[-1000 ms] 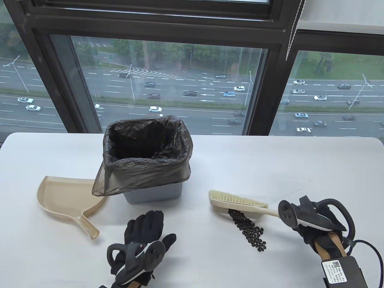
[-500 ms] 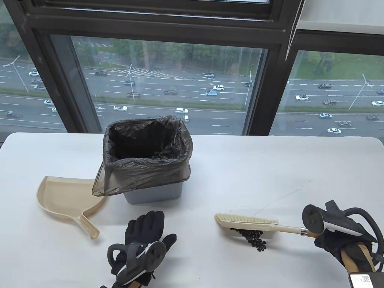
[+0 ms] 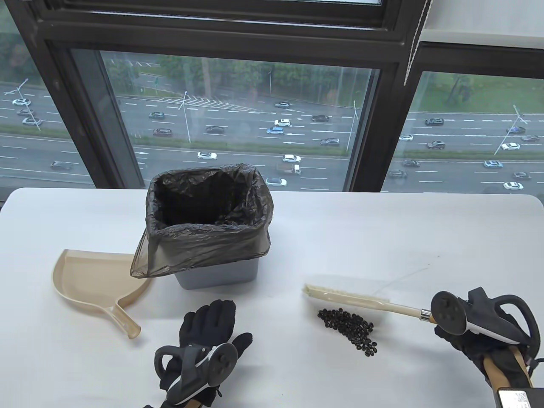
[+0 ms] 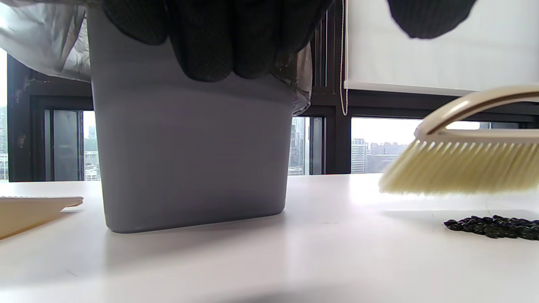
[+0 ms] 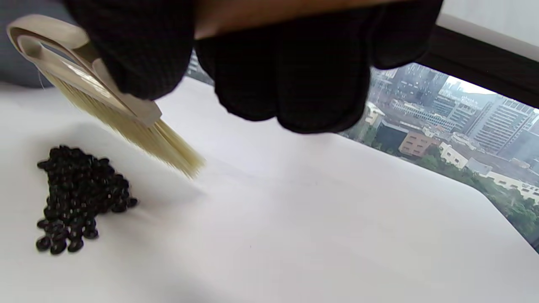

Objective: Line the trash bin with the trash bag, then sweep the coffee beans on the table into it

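A grey trash bin (image 3: 216, 274) stands on the white table (image 3: 382, 229), lined with a dark trash bag (image 3: 204, 229) folded over its rim. Dark coffee beans (image 3: 348, 329) lie in a compact pile right of centre. My right hand (image 3: 476, 335) grips the handle of a beige brush (image 3: 348, 295), whose bristles hang just above the table behind the beans (image 5: 76, 193). My left hand (image 3: 208, 327) lies flat on the table in front of the bin, fingers straight, holding nothing. In the left wrist view the bin (image 4: 189, 155) is close ahead and the brush (image 4: 459, 164) hovers at the right.
A beige dustpan (image 3: 91, 284) lies on the table left of the bin, its handle pointing toward the front. A large window runs behind the table's far edge. Bare tabletop stretches to the right of the brush.
My right hand dragged the brush toward me through the beans, gathering the long streak into a shorter pile, then lifted it back behind the pile. The left hand has stayed still.
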{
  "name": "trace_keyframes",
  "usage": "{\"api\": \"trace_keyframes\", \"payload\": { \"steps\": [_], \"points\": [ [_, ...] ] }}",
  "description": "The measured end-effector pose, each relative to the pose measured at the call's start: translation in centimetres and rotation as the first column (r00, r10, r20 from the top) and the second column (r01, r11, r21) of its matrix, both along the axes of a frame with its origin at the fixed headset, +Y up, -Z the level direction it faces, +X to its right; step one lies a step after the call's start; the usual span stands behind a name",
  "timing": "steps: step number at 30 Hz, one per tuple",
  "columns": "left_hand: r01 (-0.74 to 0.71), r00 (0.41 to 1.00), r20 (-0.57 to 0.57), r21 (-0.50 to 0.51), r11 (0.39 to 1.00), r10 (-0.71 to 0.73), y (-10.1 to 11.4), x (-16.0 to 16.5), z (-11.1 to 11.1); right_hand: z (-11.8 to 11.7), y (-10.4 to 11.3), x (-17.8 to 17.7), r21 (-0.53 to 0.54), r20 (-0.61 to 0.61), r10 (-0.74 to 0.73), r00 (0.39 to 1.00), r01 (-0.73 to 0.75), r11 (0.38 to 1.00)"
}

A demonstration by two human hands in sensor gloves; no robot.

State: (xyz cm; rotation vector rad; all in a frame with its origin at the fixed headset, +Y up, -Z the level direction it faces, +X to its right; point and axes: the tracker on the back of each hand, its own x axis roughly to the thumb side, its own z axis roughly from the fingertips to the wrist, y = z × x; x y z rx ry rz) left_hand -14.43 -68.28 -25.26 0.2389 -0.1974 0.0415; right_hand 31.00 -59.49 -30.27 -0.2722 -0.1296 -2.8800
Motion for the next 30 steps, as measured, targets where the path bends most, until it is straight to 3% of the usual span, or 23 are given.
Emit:
{"api": "trace_keyframes", "payload": {
  "steps": [2, 5, 8, 10, 14, 18, 20, 21, 24, 30],
  "points": [
    [-0.003, 1.0, -0.002, 0.0, 1.0, 0.003, 0.0, 0.0, 0.0, 0.1, 1.1, 0.0, 0.014, -0.015, -0.058, 0.998, 0.058, 0.998],
    [0.0, 1.0, -0.001, -0.003, 1.0, 0.0, 0.0, 0.0, -0.1, 0.3, 2.6, -0.1, -0.059, -0.011, -0.141, 0.99, 0.14, 0.988],
    [-0.002, 1.0, 0.0, 0.0, 1.0, 0.002, 0.0, 0.0, -0.1, 0.2, 3.0, -0.2, -0.274, 0.05, -0.293, 0.955, 0.295, 0.915],
    [-0.002, 1.0, 0.0, 0.0, 1.0, 0.002, 0.0, 0.1, -0.1, 0.0, 2.7, -0.5, -0.354, 0.052, -0.32, 0.946, 0.317, 0.88],
    [-0.011, 1.0, 0.003, 0.012, 1.0, 0.011, 0.2, 0.1, -0.1, -0.4, 1.3, -2.4, -0.463, 0.058, -0.231, 0.971, 0.231, 0.856],
    [-0.016, 1.0, 0.012, 0.024, 1.0, 0.015, 0.4, -0.1, 0.1, -1.5, -1.0, -3.4, -0.615, 0.083, -0.184, 0.98, 0.195, 0.764],
    [-0.024, 1.0, 0.015, 0.031, 0.999, 0.024, 0.6, -0.2, 0.2, -1.7, -1.3, -3.3, -0.621, 0.115, -0.166, 0.979, 0.202, 0.758],
    [-0.029, 0.999, 0.015, 0.033, 0.999, 0.029, 0.7, -0.3, 0.3, -1.9, -1.2, -3.2, -0.59, 0.132, -0.078, 0.988, 0.141, 0.795],
    [-0.033, 0.999, 0.015, 0.035, 0.999, 0.032, 0.7, -0.3, 0.3, -2.4, -1.4, -2.4, -0.57, 0.196, 0.072, 0.978, 0.054, 0.82],
    [-0.035, 0.999, 0.022, 0.037, 0.999, 0.034, 0.6, -0.3, 0.2, -4.3, -1.7, -1.5, -0.516, 0.236, 0.188, 0.953, -0.04, 0.855]
  ]
}}
